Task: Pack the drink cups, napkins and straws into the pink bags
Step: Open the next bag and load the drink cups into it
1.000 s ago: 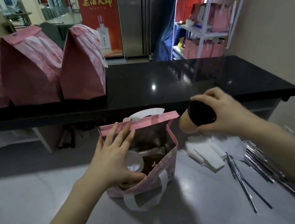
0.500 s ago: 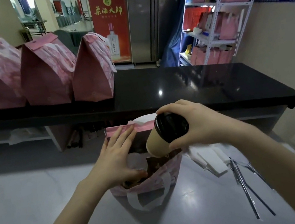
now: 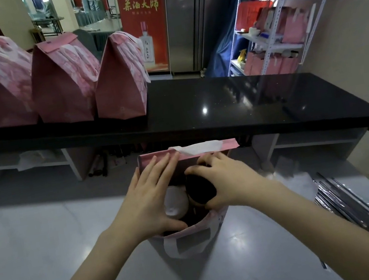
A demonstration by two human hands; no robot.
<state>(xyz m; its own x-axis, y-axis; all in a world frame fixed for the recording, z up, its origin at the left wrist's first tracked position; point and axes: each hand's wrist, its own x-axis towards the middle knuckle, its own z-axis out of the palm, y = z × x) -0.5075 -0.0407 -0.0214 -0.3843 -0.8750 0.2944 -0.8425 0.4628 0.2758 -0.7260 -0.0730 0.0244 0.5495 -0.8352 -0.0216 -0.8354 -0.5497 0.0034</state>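
Open pink bag [image 3: 191, 242] stands mid-frame on the pale surface [image 3: 48, 238]. Left hand [image 3: 155, 201]: fingers straight and spread against the bag's far wall, thumb at the near rim. Right hand [image 3: 227, 181]: fingers curled round a black-lidded cup [image 3: 200, 192], which sits in the bag's mouth. White-lidded cup [image 3: 176, 204] inside the bag, just beside it on the left. Straws [image 3: 345, 205] lie in a bundle on the surface, right of the bag. Closed pink bags [image 3: 63, 87] in a row on the dark raised surface [image 3: 246, 104] behind.
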